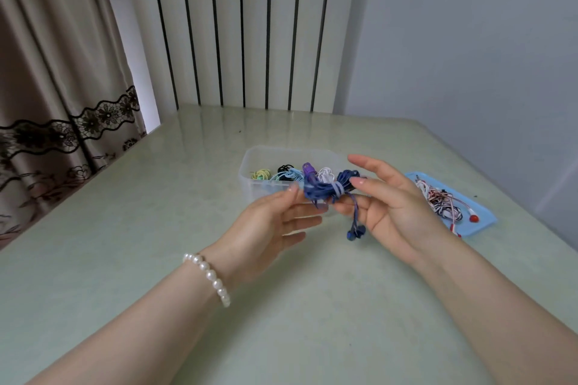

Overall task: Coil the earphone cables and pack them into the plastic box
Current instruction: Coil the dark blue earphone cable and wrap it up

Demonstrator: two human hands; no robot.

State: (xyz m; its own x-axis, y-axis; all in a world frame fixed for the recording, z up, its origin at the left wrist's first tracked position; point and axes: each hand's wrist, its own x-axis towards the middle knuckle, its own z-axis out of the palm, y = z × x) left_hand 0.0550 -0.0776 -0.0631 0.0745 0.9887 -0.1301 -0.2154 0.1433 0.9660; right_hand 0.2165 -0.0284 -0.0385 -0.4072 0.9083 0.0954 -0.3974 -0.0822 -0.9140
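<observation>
A dark blue earphone cable (325, 189), coiled into a bundle and wrapped round the middle, is held above the table between both hands. My left hand (275, 222) pinches its left end. My right hand (384, 206) pinches its right end with thumb and forefinger, the other fingers spread. Two blue earbuds (355, 232) dangle below the bundle. Behind it stands the clear plastic box (250, 180), holding several coiled cables: yellow-green, black, light blue, purple and white.
A light blue tray (483, 222) at the right holds a tangle of white, red and dark earphone cables (444, 201). The pale green table (281, 306) meets a curtain on the left and walls behind and at right.
</observation>
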